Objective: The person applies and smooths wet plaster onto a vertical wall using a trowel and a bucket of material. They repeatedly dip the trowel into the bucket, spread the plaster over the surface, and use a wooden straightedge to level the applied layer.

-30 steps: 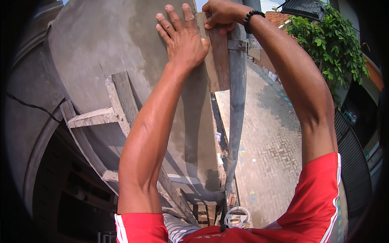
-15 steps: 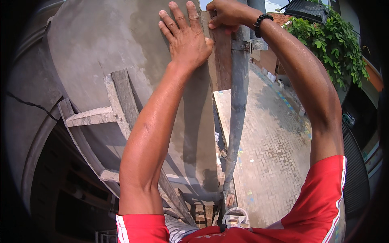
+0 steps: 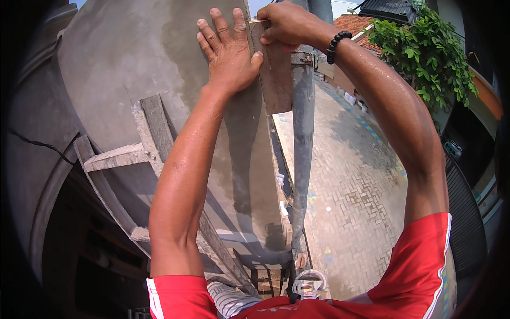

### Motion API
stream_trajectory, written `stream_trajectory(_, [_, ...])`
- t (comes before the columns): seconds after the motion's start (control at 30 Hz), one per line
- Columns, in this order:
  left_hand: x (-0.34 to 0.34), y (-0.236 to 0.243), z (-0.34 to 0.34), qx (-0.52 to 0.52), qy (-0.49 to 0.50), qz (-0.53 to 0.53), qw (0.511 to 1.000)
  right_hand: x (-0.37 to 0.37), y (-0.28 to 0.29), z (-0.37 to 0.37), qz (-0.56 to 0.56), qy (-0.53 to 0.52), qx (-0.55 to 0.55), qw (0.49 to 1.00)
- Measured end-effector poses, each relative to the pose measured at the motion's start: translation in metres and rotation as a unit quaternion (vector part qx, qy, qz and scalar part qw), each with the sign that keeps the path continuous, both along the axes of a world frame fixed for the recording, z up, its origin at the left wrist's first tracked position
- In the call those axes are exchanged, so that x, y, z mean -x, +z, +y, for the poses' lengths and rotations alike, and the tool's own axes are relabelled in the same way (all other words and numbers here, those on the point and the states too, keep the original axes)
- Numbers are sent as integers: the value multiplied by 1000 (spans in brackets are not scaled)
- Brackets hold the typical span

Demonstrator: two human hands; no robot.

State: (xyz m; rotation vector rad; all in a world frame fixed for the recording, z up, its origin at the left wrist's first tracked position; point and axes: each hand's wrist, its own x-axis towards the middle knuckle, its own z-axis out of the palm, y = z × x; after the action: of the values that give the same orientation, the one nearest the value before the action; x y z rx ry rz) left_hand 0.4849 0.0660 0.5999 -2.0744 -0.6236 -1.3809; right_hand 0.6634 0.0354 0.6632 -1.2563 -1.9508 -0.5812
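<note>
My left hand (image 3: pixel 228 58) lies flat on the damp grey plastered wall (image 3: pixel 191 32), fingers spread upward and thumb near the wall's vertical edge. At that edge my right hand (image 3: pixel 281 24) grips the upper part of a flat wooden board (image 3: pixel 277 80), thumb on its near face and fingers curled behind. The board stands upright along the corner, its lower end hanging free beside the grey pipe (image 3: pixel 303 122). A black beaded bracelet (image 3: pixel 340 43) circles my right wrist.
A rough wooden ladder (image 3: pixel 154 127) leans on the wall at left. The pipe runs downward, held by a metal clamp (image 3: pixel 303 59). Far below are a paved lane (image 3: pixel 350 202) and a white bucket (image 3: pixel 309 282). Leafy branches (image 3: pixel 425 53) and a black lamp (image 3: pixel 387 10) are at upper right.
The view has shifted slightly, so both hands appear further left. The board's lower end now shows more fully in front of the pipe; my right hand keeps its grip and my left stays flat.
</note>
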Motion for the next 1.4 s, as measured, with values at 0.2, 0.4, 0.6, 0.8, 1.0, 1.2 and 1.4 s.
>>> stream_trajectory(0.2, [18, 1, 0, 9, -24, 27, 999, 35, 10, -63, -105, -124, 14, 987])
stream_trajectory(0.4, [20, 0, 2, 6, -39, 36, 999, 27, -16, -58, 17, -18, -3, 1000])
stream_trajectory(0.6, [25, 2, 3, 14, -89, 40, 995, 39, -17, -88, -19, -46, -59, 997])
stream_trajectory(0.8, [26, 0, 7, 22, -117, 32, 992, 55, -35, -115, -37, -81, -85, 992])
stream_trajectory(1.0, [16, -2, 12, -30, -85, -10, 996, 61, -60, -125, -33, -64, -161, 984])
stream_trajectory(1.2, [10, -7, 5, -54, -33, -5, 998, 75, -89, -152, -9, -53, -127, 990])
stream_trajectory(1.4, [6, -8, 2, -55, -2, -24, 998, 78, -122, -164, -23, -50, -129, 990])
